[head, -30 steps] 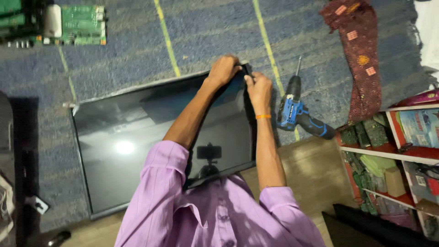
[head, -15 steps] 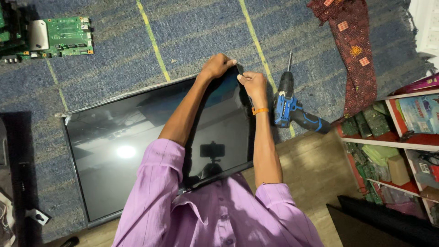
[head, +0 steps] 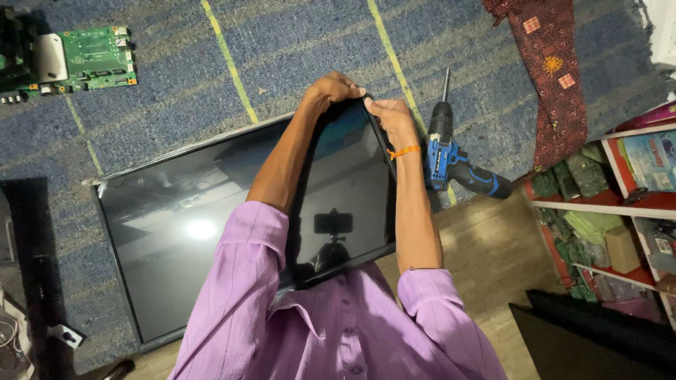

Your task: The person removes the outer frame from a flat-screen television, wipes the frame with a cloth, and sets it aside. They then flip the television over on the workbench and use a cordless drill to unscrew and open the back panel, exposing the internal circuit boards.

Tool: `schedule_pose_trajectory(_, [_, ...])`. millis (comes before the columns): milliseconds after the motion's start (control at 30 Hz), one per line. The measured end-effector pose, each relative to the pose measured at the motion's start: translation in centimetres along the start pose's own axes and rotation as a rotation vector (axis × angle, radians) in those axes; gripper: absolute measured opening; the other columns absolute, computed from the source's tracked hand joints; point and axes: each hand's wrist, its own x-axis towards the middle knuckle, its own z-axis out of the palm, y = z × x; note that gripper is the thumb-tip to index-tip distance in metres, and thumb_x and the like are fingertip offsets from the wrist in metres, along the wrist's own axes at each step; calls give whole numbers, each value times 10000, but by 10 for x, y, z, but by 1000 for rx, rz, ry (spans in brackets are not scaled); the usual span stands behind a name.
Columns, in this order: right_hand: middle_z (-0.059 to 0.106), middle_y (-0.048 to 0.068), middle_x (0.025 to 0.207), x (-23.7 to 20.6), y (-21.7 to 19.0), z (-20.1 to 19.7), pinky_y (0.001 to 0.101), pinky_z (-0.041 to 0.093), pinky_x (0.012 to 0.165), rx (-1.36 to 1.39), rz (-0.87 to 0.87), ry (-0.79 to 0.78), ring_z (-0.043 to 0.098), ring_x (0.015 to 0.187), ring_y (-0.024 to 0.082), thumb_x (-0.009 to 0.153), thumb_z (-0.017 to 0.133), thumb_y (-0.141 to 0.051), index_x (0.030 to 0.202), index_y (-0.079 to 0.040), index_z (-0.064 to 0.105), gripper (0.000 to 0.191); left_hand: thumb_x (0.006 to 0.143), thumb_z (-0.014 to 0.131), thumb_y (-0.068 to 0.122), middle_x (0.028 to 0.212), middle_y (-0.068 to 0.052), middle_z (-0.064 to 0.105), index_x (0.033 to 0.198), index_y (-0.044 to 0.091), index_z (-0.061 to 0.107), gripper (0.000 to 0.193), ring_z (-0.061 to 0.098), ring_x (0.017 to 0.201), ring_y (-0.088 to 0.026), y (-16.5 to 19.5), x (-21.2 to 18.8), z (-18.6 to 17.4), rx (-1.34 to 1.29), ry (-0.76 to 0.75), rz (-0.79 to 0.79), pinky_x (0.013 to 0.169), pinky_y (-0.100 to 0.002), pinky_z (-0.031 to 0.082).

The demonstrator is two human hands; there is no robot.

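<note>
Flat on the blue woven floor mat (head: 296, 56): a large glossy black flat-screen panel (head: 211, 211). Left hand (head: 336, 87) and right hand (head: 389, 116) pinching its far corner edge. Probably thin, brittle, smooth; best held by rim.

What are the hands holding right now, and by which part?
Both the left hand and right hand grip the flat screen panel at its far right corner.
</note>
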Motion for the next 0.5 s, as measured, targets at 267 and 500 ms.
schedule_pose_trajectory(267, [579, -71, 656, 13, 9, -2, 252, 306, 473, -57, 22, 13, 436, 523, 24, 931, 769, -339, 829, -57, 747, 301, 796, 901, 278, 695, -13, 641, 758, 46, 706, 305, 514, 656, -149, -3, 1, 4, 54, 33, -15, 618, -372, 464])
schedule_pose_trajectory(500, [568, 81, 750, 1, 32, -11, 394, 453, 655, -506, -455, 109, 489, 716, 218, 1126, 587, -380, 915, 49, 621, 479, 979, 621, 576, 810, -164, 692, 834, 29, 749, 581, 638, 767, -323, -11, -9, -14, 561, 123, 103, 715, -495, 507])
